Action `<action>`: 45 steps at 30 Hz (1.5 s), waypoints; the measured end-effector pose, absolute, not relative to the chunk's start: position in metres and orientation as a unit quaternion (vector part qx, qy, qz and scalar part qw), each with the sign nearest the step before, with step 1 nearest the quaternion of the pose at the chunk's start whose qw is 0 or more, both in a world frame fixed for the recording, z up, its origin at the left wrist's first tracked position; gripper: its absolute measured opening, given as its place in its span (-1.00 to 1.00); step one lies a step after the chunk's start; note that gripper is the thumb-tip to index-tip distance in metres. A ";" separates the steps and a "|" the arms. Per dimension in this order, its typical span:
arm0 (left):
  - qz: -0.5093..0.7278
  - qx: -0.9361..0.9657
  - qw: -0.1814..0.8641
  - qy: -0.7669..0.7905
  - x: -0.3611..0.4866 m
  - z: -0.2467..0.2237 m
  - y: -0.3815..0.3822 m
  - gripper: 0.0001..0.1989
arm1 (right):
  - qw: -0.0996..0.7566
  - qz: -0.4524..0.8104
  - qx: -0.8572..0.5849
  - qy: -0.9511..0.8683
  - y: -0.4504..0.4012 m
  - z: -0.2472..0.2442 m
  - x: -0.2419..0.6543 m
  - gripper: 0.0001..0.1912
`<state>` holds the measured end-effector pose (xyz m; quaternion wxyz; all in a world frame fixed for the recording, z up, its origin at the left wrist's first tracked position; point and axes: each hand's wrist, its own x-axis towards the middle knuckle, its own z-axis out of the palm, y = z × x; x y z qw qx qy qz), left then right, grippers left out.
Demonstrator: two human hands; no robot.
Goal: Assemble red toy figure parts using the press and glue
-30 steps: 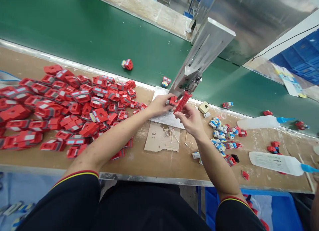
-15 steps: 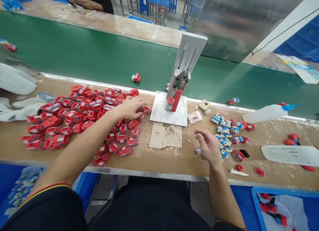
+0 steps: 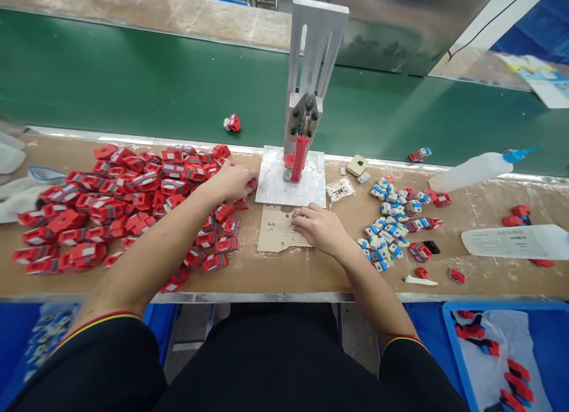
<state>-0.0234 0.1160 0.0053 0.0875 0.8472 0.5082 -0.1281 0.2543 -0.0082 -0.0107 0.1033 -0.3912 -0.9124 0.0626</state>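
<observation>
My left hand (image 3: 235,182) reaches palm down over the right edge of a heap of red and grey plastic toy parts (image 3: 146,181). Its fingers are curled down onto a red part by the metal base plate. Over a torn piece of cardboard (image 3: 271,231), my right hand (image 3: 317,227) has its fingers drawn together in a pinch; what they hold is hidden. Just beyond both hands stands a metal toggle clamp press (image 3: 306,118) with a red handle (image 3: 300,157), and a small red piece is at its foot.
Blue-and-white toy parts (image 3: 386,237) lie on the right, near a bag of cotton swabs (image 3: 340,189). Two white squeeze bottles (image 3: 471,172) rest farther right. Behind runs a green conveyor belt (image 3: 155,86) carrying small toys (image 3: 232,123). A blue tray (image 3: 451,335) sits lower right.
My right hand has moved left from beside the blue-and-white parts onto the cardboard and its fingers have closed. My left hand's spread fingers have curled down at the heap's edge. The view has shifted.
</observation>
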 end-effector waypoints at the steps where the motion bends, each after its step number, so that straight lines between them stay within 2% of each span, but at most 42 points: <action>1: -0.096 0.843 0.089 0.521 -0.026 0.007 0.113 -0.70 | 0.108 0.072 -0.394 -0.910 -0.005 -0.012 0.253 -0.76; 3: 0.029 0.824 0.116 0.553 -0.034 0.013 0.104 -0.70 | 0.136 0.097 -0.399 -0.901 -0.001 -0.016 0.256 -0.72; 5: 0.216 0.770 0.197 0.567 -0.040 0.021 0.087 -0.68 | 0.175 0.121 -0.414 -0.885 0.004 -0.019 0.263 -0.75; 8: 0.464 0.602 0.436 0.482 -0.033 0.024 0.054 -0.69 | 0.229 0.153 -0.441 -0.854 0.010 -0.026 0.272 -0.83; 10: 0.512 0.496 0.572 0.407 -0.016 0.017 0.033 -0.72 | 0.248 0.169 -0.451 -0.841 0.011 -0.031 0.275 -0.87; 13: 0.521 0.399 0.651 0.381 0.013 -0.006 0.017 -0.65 | 0.262 0.193 -0.464 -0.824 0.010 -0.034 0.275 -0.89; 19: 0.547 0.345 0.656 0.389 0.027 -0.044 0.012 -0.46 | 0.355 0.272 -0.485 -0.752 0.005 -0.021 0.277 -0.88; 24: 0.555 0.429 0.577 0.418 0.033 -0.047 -0.006 -0.36 | 0.519 0.280 -0.497 -0.636 0.003 0.002 0.284 -0.73; 26: 0.564 0.475 0.531 0.417 0.038 -0.045 -0.012 -0.37 | 0.565 0.275 -0.471 -0.620 0.002 0.008 0.279 -0.66; 28: 0.562 0.520 0.491 0.416 0.041 -0.044 -0.016 -0.48 | 0.591 0.276 -0.458 -0.604 0.000 0.009 0.272 -0.62; 32: 0.554 0.588 0.439 0.394 0.042 -0.041 -0.017 -0.70 | 0.618 0.306 -0.450 -0.567 -0.004 -0.002 0.258 -0.58; 45: 0.555 0.592 0.476 0.339 0.045 -0.041 -0.022 -0.65 | 0.609 0.335 -0.418 -0.586 -0.012 -0.013 0.236 -0.64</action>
